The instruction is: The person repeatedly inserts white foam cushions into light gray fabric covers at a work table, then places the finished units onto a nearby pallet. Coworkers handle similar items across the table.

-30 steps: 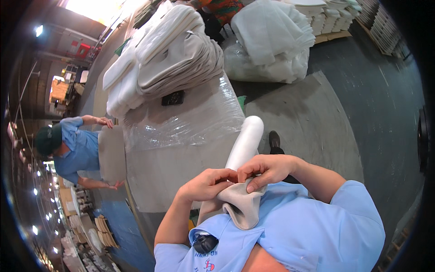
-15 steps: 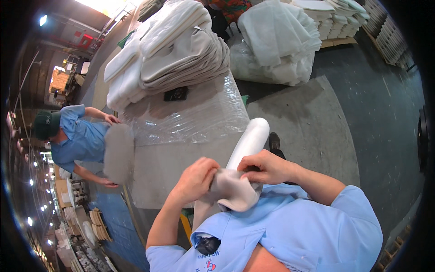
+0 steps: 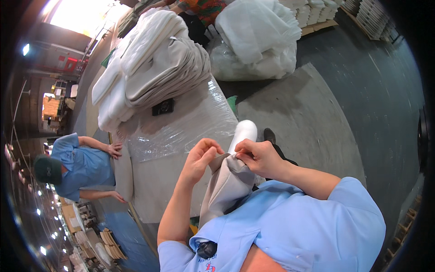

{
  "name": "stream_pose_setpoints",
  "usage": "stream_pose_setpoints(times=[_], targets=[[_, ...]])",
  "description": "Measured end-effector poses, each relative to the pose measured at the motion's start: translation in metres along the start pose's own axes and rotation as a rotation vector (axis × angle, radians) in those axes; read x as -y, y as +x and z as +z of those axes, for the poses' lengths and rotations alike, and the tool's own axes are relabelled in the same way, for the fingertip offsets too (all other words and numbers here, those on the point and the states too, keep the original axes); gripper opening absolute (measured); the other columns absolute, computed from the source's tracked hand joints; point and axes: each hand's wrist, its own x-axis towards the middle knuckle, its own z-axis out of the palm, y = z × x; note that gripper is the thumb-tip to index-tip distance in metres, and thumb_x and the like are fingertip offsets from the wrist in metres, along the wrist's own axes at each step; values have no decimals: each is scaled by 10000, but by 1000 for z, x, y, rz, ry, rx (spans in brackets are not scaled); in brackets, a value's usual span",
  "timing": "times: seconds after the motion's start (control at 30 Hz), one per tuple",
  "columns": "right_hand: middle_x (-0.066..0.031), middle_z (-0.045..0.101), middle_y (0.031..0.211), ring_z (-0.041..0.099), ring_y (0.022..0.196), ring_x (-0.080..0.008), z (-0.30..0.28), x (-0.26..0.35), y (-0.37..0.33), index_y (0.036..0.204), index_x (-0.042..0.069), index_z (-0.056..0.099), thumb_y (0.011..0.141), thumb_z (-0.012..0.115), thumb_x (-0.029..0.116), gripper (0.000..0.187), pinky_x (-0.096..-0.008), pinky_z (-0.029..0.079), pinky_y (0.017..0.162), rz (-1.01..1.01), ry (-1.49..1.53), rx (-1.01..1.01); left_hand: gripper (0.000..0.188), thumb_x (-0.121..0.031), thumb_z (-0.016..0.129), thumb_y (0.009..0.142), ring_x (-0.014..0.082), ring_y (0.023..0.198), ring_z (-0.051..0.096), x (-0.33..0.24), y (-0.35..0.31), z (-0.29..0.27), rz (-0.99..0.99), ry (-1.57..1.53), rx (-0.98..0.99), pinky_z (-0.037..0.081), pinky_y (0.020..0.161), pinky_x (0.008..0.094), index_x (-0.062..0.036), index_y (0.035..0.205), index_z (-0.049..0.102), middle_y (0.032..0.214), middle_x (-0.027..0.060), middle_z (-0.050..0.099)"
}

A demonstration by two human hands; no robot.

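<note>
A beige fabric cover hangs between my two hands, close in front of my chest. My left hand is closed in a pinch on the left part of its top edge. On the other side, my right hand pinches the same edge between thumb and fingers. Just beyond the hands a white, rounded, padded roll sticks out over the table's near right part. The fabric and my hands hide its near end, so how far it reaches into the cover cannot be told.
Folded beige covers and white padding are stacked on the table, beside a small black box. Clear plastic film lies over part of it. A co-worker holds a beige cushion at left. A plastic-wrapped white bundle stands beyond.
Both hands have moved up and away from my chest, drawing the cover's edge higher and straighter. Less of the white roll shows. The co-worker's cushion has turned and moved nearer the table's edge.
</note>
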Motion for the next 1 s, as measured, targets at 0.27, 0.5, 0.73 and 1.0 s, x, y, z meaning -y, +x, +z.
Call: stream_pose_setpoints(times=[0.27,0.5,0.73,1.0], targets=[[-89,749,853,736,805,-166,-7,-13,-2,1057,50,654,945,764,53,158,-324,578,729,132,188,-67,296,-243,752,983,79,797,619,-52,50,29,-279,497,336,485,681,257,1,1148,720,905,15,722],[-5,690,984,638,909,-83,-25,-30,-11,1077,43,641,961,742,37,154,-269,533,803,270,739,193,235,-264,796,905,212,779,660,-78,52,49,-259,1011,616,518,709,363,-56,1014,788,860,73,731],[-61,688,1153,640,1092,-121,-39,-32,-18,1240,25,657,976,714,62,273,-309,532,980,282,828,474,165,-202,769,940,263,926,638,-76,43,45,115,852,556,507,824,374,-40,938,736,862,86,672],[-126,710,1181,670,1125,-233,-44,-7,-9,1275,21,656,943,759,154,372,-389,524,1012,206,175,609,142,-158,742,964,190,838,638,-75,35,50,-97,702,531,508,771,341,-17,977,730,894,70,713]])
